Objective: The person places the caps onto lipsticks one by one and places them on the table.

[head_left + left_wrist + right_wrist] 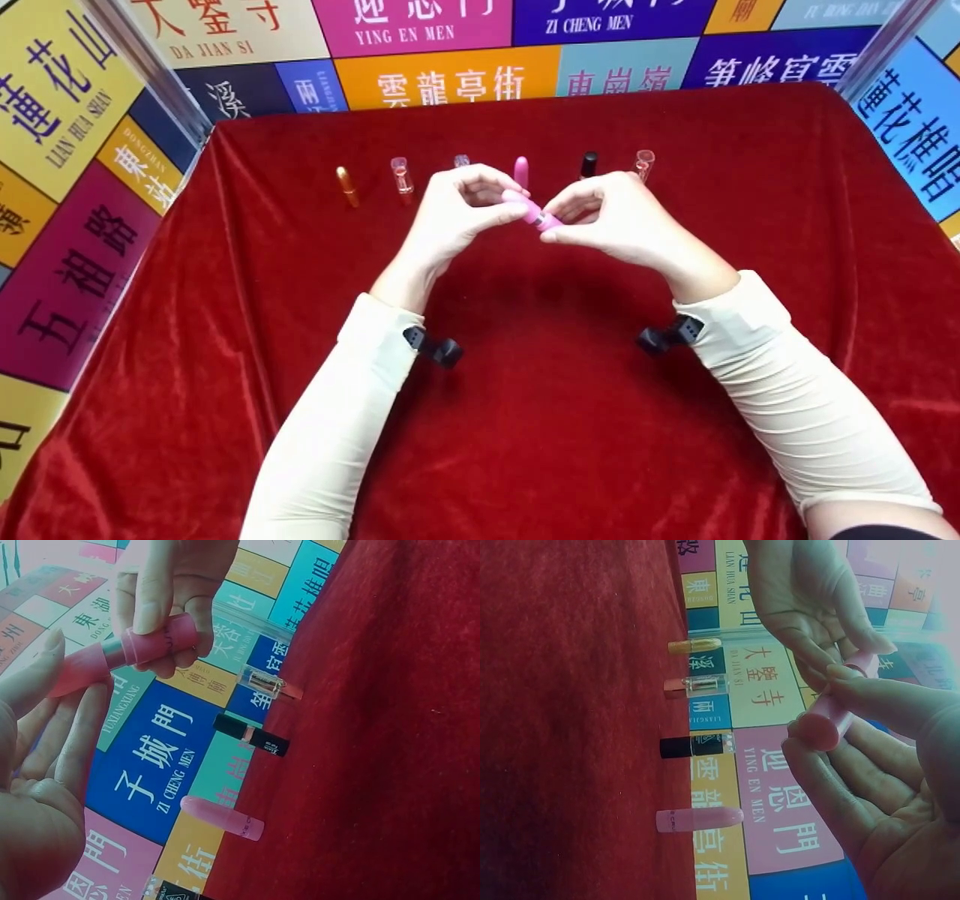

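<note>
Above the table, both hands hold one pink lipstick (534, 211), tilted, with a silver band showing between its cap and its base. The left hand (466, 206) pinches the rounded cap end between thumb and fingers. My right hand (626, 217) grips the base, which bears dark lettering in the left wrist view. Just behind the hands stands another pink lipstick (521, 172), upright and closed. In the right wrist view the flat bottom of the held base faces the camera.
Along the back of the red cloth (555, 390) stand a gold lipstick (347, 187), a clear-capped one (403, 180), a black one with a clear top (694, 746), a black one (251, 735) and another clear-capped one (644, 163). Panels with lettering wall the back and sides.
</note>
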Action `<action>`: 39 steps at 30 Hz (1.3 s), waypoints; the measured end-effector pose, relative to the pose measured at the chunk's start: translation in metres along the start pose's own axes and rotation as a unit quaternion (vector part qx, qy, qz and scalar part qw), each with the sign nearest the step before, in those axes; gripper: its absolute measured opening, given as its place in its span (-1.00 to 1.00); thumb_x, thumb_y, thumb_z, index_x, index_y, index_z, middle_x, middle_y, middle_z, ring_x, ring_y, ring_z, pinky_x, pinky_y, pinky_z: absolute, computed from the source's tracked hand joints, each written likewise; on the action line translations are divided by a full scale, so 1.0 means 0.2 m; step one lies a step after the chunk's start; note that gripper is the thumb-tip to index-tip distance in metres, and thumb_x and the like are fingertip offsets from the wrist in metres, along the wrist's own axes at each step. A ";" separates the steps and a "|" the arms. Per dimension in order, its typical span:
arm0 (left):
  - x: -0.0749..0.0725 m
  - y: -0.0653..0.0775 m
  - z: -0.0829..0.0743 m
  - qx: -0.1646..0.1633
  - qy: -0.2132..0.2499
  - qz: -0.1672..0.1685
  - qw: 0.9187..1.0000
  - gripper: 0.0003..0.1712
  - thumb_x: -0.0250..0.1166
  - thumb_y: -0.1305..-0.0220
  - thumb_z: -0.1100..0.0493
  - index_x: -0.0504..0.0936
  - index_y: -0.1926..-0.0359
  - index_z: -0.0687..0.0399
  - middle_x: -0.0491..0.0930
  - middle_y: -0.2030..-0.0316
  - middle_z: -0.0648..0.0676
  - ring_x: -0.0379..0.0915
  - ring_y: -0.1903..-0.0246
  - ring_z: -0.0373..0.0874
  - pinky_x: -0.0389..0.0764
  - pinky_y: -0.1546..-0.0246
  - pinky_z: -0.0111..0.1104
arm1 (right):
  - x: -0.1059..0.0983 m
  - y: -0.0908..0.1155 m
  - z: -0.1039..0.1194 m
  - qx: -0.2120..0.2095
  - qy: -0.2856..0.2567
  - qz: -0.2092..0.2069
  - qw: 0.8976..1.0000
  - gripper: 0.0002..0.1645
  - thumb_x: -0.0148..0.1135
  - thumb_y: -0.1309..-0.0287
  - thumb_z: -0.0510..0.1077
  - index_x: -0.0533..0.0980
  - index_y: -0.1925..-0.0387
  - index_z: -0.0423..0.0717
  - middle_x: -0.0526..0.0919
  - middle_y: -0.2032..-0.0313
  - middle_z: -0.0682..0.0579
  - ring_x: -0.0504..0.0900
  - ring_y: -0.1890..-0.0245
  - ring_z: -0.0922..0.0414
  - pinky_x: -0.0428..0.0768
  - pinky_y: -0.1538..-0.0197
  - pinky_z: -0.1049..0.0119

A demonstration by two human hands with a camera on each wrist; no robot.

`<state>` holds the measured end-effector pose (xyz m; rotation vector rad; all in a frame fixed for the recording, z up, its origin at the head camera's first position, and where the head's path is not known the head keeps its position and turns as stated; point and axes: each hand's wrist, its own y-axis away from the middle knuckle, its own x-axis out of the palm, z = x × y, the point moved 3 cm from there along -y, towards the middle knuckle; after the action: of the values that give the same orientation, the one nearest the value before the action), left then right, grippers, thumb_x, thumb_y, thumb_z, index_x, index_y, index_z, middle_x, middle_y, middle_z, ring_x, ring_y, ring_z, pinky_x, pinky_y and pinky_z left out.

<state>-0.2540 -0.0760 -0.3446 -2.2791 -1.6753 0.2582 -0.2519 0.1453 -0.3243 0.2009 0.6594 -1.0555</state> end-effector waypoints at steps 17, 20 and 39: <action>0.03 0.01 0.01 -0.008 -0.011 0.005 1.000 -0.82 0.60 -0.19 0.34 0.82 0.18 0.21 0.81 0.27 0.14 0.76 0.23 0.04 0.77 0.03 -0.15 | 0.02 0.00 0.01 -0.002 -0.005 -0.013 1.000 -0.68 0.66 -0.13 -0.14 0.80 0.11 -0.19 0.86 0.22 -0.05 0.81 0.24 0.28 0.75 0.06 0.42; 0.03 0.01 0.01 -0.008 -0.023 0.002 1.000 -0.82 0.61 -0.19 0.31 0.82 0.18 0.19 0.81 0.28 0.12 0.74 0.24 0.05 0.76 0.06 -0.17 | 0.02 0.00 0.01 -0.001 -0.005 -0.016 1.000 -0.69 0.66 -0.13 -0.13 0.80 0.11 -0.18 0.86 0.22 -0.05 0.82 0.24 0.27 0.75 0.07 0.42; 0.03 0.01 0.01 -0.004 -0.039 -0.010 0.999 -0.83 0.62 -0.17 0.29 0.82 0.22 0.16 0.80 0.33 0.08 0.71 0.27 0.03 0.73 0.14 -0.24 | 0.03 0.01 0.01 0.004 0.004 -0.044 0.999 -0.68 0.67 -0.13 -0.06 0.82 0.14 -0.14 0.86 0.22 -0.05 0.83 0.25 0.24 0.74 0.10 0.45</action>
<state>-0.2522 -0.0703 -0.3475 -2.2830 -1.7393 0.3409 -0.2484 0.1415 -0.3264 0.1841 0.6766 -1.1412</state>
